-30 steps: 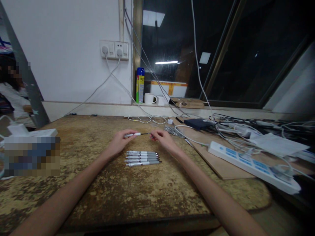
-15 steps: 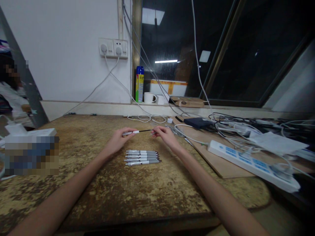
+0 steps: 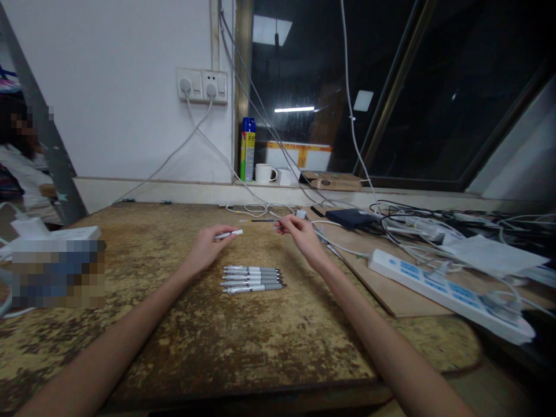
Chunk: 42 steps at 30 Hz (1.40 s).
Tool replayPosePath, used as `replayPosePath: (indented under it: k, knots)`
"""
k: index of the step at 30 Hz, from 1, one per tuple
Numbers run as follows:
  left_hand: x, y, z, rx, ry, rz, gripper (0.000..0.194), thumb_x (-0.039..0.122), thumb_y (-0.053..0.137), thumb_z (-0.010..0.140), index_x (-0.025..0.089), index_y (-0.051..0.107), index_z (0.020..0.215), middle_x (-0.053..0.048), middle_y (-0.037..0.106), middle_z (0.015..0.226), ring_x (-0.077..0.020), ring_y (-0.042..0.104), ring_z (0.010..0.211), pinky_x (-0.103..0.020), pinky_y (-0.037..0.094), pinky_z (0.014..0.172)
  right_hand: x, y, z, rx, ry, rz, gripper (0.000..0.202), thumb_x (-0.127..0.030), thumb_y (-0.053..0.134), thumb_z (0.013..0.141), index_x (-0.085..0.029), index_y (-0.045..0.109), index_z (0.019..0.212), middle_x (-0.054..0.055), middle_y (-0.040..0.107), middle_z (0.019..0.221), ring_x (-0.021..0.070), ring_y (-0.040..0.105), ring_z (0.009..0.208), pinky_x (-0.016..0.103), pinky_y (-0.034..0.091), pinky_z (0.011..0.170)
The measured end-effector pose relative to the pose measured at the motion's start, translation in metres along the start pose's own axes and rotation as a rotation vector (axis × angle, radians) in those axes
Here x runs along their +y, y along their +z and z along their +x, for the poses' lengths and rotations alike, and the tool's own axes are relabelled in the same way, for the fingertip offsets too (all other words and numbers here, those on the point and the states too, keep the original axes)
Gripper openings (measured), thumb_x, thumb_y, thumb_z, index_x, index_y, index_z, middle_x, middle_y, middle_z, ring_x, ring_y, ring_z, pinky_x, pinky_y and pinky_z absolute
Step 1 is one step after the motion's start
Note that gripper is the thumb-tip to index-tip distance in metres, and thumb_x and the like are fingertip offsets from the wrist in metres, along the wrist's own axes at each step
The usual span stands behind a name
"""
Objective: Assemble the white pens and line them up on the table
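At the far left a person in a white sleeve (image 3: 21,176) sits past the table's edge. Nearer, on the left of the worn tabletop (image 3: 143,347), a white power adapter (image 3: 31,230) stands up from a white block (image 3: 72,234).

Next comes my left hand (image 3: 212,244), its thumb and fingers closed around a white pen barrel (image 3: 234,233) whose open end points right. Just nearer than my hands and between them, a row of pens (image 3: 252,279) lies side by side, their clear ends to the left and grey ones to the right. Beyond, on the far sill, are a spray can (image 3: 248,152) and a white mug (image 3: 263,173).

The thin dark refill (image 3: 263,220) is out of the barrel and well apart from it, pointing left, its yellow band near the clear end. My right hand (image 3: 299,233) pinches its right end between thumb and fingers; something small and pale shows below those fingertips, too small to tell.

Farther right are a black box (image 3: 353,218), a brown board (image 3: 369,278) and a long white power strip (image 3: 449,295).
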State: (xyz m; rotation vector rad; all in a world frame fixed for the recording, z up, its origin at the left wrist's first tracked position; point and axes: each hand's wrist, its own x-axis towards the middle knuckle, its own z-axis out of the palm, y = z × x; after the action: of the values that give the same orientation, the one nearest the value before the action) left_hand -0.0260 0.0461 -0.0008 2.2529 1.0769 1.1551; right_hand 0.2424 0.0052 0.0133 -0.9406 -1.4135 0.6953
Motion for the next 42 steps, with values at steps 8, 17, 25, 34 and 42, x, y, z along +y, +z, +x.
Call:
replayPosePath:
  k: [8, 17, 25, 34, 42]
  knots:
    - [-0.001, 0.002, -0.002, -0.004, 0.021, 0.028, 0.034, 0.045, 0.059, 0.094, 0.021, 0.076, 0.112, -0.008, 0.076, 0.117, -0.0273, 0.069, 0.107, -0.038, 0.052, 0.096, -0.006, -0.001, -0.001, 0.003, -0.084, -0.102, 0.04, -0.059, 0.066, 0.085, -0.02, 0.071, 0.094, 0.006, 0.073, 0.088, 0.0213, 0.067, 0.085, 0.034, 0.053, 0.083]
    - [-0.002, 0.002, -0.002, -0.005, 0.029, 0.006, 0.034, 0.045, 0.06, 0.094, 0.022, 0.076, 0.112, -0.009, 0.075, 0.117, -0.027, 0.068, 0.109, -0.039, 0.054, 0.093, -0.005, -0.005, 0.0, 0.012, -0.116, -0.112, 0.032, -0.048, 0.069, 0.085, -0.019, 0.072, 0.098, 0.005, 0.072, 0.089, 0.0201, 0.065, 0.082, 0.032, 0.05, 0.079]
    - [0.001, 0.002, -0.002, -0.011, 0.019, -0.003, 0.032, 0.043, 0.059, 0.093, 0.023, 0.076, 0.112, -0.008, 0.076, 0.116, -0.0271, 0.069, 0.108, -0.04, 0.054, 0.094, -0.007, -0.008, 0.0, 0.022, -0.109, -0.126, 0.03, -0.046, 0.07, 0.083, -0.02, 0.072, 0.098, 0.004, 0.072, 0.087, 0.02, 0.064, 0.078, 0.032, 0.049, 0.075]
    - [0.001, 0.003, -0.001, -0.007, 0.005, 0.024, 0.032, 0.04, 0.061, 0.091, 0.022, 0.076, 0.112, -0.008, 0.077, 0.114, -0.0267, 0.071, 0.101, -0.039, 0.055, 0.092, -0.008, -0.01, 0.001, 0.038, -0.094, -0.132, 0.03, -0.048, 0.07, 0.083, -0.021, 0.072, 0.098, 0.005, 0.073, 0.089, 0.0219, 0.067, 0.085, 0.034, 0.052, 0.081]
    - [0.001, 0.002, -0.001, -0.022, -0.006, 0.037, 0.034, 0.037, 0.06, 0.09, 0.02, 0.076, 0.115, -0.009, 0.076, 0.117, -0.0276, 0.07, 0.106, -0.038, 0.056, 0.089, -0.005, -0.011, 0.002, 0.037, -0.093, -0.112, 0.032, -0.05, 0.069, 0.085, -0.021, 0.073, 0.098, 0.005, 0.074, 0.089, 0.0218, 0.068, 0.087, 0.035, 0.053, 0.085]
